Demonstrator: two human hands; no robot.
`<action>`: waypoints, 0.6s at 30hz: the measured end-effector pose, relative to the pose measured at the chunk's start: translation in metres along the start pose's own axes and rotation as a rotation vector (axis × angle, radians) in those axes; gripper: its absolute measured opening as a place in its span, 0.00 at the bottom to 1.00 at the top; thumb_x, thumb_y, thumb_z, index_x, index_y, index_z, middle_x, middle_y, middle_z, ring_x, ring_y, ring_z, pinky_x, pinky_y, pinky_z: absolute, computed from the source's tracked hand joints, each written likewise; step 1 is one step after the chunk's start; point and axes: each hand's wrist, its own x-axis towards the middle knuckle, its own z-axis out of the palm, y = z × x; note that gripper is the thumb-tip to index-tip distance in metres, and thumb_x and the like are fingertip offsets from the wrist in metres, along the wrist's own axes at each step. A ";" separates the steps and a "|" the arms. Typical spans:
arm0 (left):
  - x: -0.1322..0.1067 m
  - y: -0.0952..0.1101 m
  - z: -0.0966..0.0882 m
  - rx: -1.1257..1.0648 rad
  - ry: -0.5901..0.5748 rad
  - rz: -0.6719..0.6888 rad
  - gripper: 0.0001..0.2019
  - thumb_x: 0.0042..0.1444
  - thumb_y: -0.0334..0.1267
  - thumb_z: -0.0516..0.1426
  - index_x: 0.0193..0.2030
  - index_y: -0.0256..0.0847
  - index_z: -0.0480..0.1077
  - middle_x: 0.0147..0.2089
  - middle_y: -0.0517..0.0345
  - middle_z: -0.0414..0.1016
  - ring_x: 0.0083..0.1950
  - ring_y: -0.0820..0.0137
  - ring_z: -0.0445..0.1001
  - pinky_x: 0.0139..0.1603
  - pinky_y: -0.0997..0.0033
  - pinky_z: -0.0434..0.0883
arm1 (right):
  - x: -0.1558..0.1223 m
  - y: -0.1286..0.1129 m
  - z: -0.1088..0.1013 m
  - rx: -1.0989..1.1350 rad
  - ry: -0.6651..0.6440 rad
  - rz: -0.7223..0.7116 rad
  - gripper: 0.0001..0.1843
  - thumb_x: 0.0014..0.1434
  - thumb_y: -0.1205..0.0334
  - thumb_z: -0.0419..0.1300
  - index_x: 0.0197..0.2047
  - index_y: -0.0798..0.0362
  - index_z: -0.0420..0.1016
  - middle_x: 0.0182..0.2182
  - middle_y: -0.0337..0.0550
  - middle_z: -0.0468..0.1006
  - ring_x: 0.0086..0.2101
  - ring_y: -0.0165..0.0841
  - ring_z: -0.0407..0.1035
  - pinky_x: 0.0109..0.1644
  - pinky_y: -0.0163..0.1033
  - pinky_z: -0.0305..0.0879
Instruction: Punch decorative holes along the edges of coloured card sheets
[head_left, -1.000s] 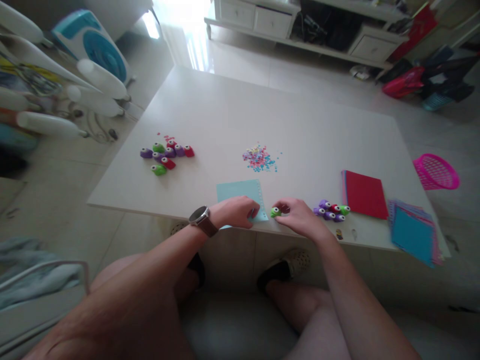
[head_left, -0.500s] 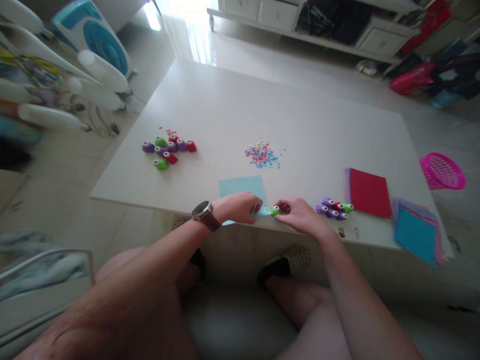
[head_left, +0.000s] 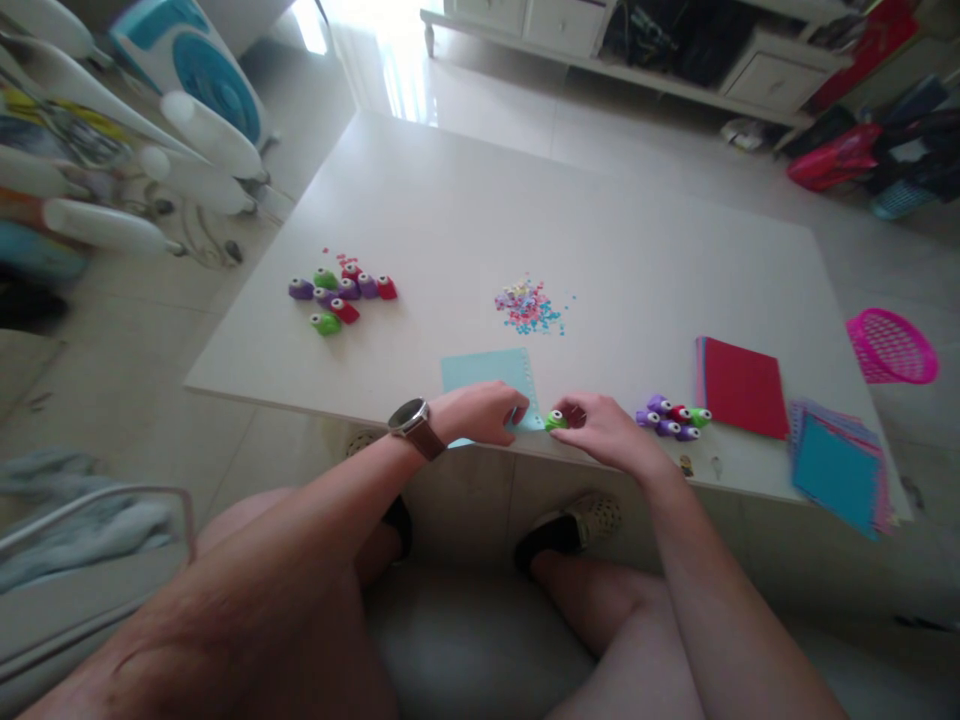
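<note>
A light-blue sheet of paper (head_left: 484,368) lies at the table's front edge, with small punched holes down its right side. Across it rests my left hand (head_left: 491,412), fingers curled and closed on the sheet, a watch on the wrist. My right hand (head_left: 600,428) pinches a green craft punch (head_left: 556,420) between thumb and fingers. The punch sits at the sheet's lower right corner; whether paper is inside its slot I cannot make out. Several purple, red and green craft punches (head_left: 667,428) stand right of my right hand.
Punched paper confetti (head_left: 529,308) is heaped mid-table. More craft punches (head_left: 326,297) stand at the left, with red bits behind. A red-topped paper stack (head_left: 742,388) and blue punched sheets (head_left: 836,470) lie at the right. A pink basket (head_left: 892,345) stands beyond the table.
The whole view has shifted slightly. Both hands keep the same hold on the paper and the green craft punch.
</note>
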 end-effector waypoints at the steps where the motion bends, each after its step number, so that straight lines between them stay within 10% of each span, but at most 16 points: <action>1: 0.000 0.000 0.000 0.004 0.002 0.001 0.08 0.47 0.36 0.61 0.36 0.43 0.75 0.33 0.58 0.78 0.32 0.69 0.71 0.32 0.70 0.62 | 0.000 0.000 0.000 -0.004 -0.009 -0.008 0.07 0.53 0.64 0.64 0.37 0.53 0.79 0.31 0.39 0.79 0.34 0.33 0.72 0.39 0.36 0.64; 13: 0.002 0.001 0.003 0.072 0.004 0.012 0.09 0.49 0.39 0.63 0.38 0.42 0.76 0.35 0.57 0.79 0.34 0.68 0.73 0.32 0.70 0.62 | 0.006 0.000 0.011 -0.029 -0.094 -0.162 0.15 0.47 0.80 0.59 0.35 0.53 0.75 0.36 0.40 0.77 0.40 0.34 0.71 0.45 0.35 0.63; 18: 0.003 -0.004 0.007 0.095 0.036 0.028 0.08 0.49 0.37 0.62 0.37 0.43 0.75 0.35 0.57 0.80 0.34 0.68 0.73 0.31 0.70 0.61 | 0.003 0.003 0.004 0.022 -0.122 -0.059 0.13 0.50 0.67 0.69 0.41 0.52 0.76 0.38 0.41 0.78 0.41 0.36 0.72 0.45 0.37 0.65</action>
